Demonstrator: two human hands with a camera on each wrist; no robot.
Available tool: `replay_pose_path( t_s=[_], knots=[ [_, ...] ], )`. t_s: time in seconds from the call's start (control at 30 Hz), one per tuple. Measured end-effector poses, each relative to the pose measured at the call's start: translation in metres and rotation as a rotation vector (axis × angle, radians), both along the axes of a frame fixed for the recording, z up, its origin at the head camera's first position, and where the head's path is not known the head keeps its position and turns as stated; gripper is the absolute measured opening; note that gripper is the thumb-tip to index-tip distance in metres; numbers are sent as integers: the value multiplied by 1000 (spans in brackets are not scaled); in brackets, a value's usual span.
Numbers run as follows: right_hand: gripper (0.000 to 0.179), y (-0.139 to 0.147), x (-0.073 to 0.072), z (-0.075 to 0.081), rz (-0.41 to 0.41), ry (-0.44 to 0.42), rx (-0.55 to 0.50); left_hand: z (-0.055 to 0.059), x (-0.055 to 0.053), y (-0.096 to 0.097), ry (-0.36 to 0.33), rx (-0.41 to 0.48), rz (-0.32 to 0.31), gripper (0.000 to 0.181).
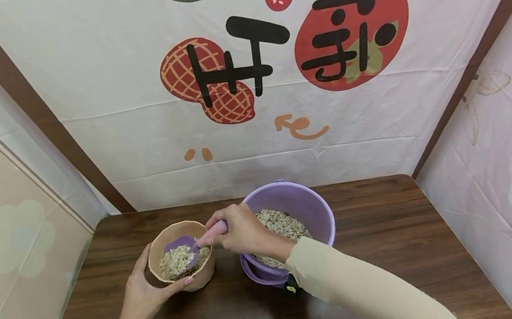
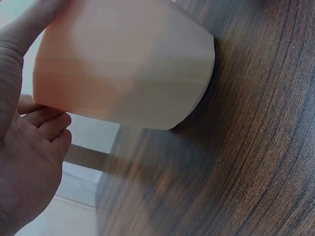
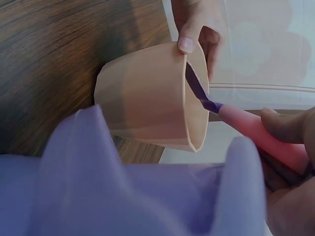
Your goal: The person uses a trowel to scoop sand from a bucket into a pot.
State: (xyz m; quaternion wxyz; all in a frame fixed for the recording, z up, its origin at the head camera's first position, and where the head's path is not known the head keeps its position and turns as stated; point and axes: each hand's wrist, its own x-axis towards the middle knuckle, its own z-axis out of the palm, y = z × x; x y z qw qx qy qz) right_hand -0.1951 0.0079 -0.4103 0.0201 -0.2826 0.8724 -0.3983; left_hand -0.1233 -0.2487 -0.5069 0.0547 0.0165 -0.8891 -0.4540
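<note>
My right hand (image 1: 243, 230) grips the pink handle of a small scoop (image 1: 211, 234) with a purple blade. The blade sits inside the mouth of a peach-coloured faceted pot (image 1: 206, 275) and carries a heap of pale grains (image 1: 175, 260). More grain, darker in tone, lies in the pot below the scoop. My left hand (image 1: 142, 294) holds the pot from the left, its thumb at the near rim and its fingers round the far side. In the right wrist view, the left thumb (image 3: 187, 42) presses on the rim and the scoop blade (image 3: 197, 86) dips past it.
A purple bucket (image 1: 317, 208) with mixed grain (image 1: 283, 225) stands right of the pot, under my right forearm, its handle hanging at the near side. Both containers rest on a dark wooden table (image 1: 388, 250). Printed cloth walls (image 1: 132, 146) rise behind and at both sides.
</note>
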Motion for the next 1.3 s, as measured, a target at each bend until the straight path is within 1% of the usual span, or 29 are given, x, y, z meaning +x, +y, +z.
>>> replay_pose_path(
  t_s=[0.2, 0.37, 0.5, 0.63, 0.77, 0.83, 0.9, 0.97, 1.07, 1.17, 1.3],
  knots=[
    [13, 7, 0, 2, 94, 42, 45, 0, 0, 0, -12, -8, -2, 127],
    [15, 12, 0, 8, 167, 108, 102, 0, 0, 0, -1, -6, -6, 127],
    [15, 17, -1, 13, 232, 189, 141, 0, 0, 0, 1, -2, -8, 127],
    [14, 22, 1, 19, 296, 291, 161, -1, 0, 0, 0, 2, -8, 127],
    [12, 27, 4, 24, 345, 369, 139, -3, -1, -1, 3, 1, -3, 127],
    [11, 30, 5, 25, 346, 396, 116, -4, -1, -1, 7, 2, -1, 127],
    [11, 34, 7, 25, 329, 426, 80, -4, -1, -1, 7, 5, -3, 126],
    [12, 38, 8, 24, 294, 438, 27, -4, -1, -1, 6, 8, -4, 126],
    [15, 46, 11, 23, 220, 425, -53, -3, 0, -1, -4, 11, -5, 126],
    [17, 54, 15, 21, 127, 339, -122, -2, 0, 0, -19, 10, -3, 127],
    [18, 68, 20, 23, -2, 189, -221, -1, -1, 0, -28, 6, 1, 127]
  ],
)
